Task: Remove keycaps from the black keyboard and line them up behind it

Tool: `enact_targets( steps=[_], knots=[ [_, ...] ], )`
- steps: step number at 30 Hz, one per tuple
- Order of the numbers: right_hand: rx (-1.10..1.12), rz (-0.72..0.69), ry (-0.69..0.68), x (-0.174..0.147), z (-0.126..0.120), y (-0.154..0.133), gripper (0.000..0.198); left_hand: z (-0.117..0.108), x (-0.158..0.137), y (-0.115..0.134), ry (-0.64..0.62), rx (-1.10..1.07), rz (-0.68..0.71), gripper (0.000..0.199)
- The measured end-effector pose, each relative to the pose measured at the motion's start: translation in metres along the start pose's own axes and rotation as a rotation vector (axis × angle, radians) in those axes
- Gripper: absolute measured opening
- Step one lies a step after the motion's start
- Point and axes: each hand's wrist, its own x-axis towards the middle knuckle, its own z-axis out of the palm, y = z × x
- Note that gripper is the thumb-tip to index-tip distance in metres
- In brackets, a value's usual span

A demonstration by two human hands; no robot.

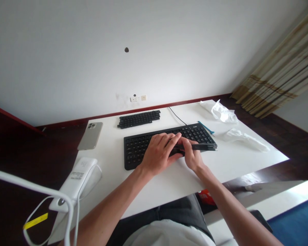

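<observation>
A black wired keyboard [138,147] lies on the white table [236,160] in front of me. Over its front right part sits a thin black strip [207,147], slightly raised, its end reaching past the keyboard's right edge. My left hand [156,153] lies across the middle of the keyboard, with fingers on top of the strip and the thumb under it. My right hand [192,155] grips the same strip from the near side, partly hidden behind the left fingers.
A smaller black key panel [139,119] lies at the back. A phone [90,135] lies face down at the left edge, a white device with cables [77,179] nearer me. White plastic wrappers [222,112] and a blue tool [206,127] lie to the right.
</observation>
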Motion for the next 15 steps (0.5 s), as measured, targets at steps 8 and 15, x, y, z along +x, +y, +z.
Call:
enact_targets(
  steps=[8,15],
  knots=[
    [-0.324,-0.05,-0.278,0.008,-0.03,-0.027,0.027,-0.006,-0.003,-0.029,0.031,-0.131,-0.16,0.03],
    [-0.456,-0.162,-0.438,0.009,-0.053,-0.01,0.032,-0.014,-0.006,-0.061,0.215,-0.267,-0.54,0.029]
  ],
)
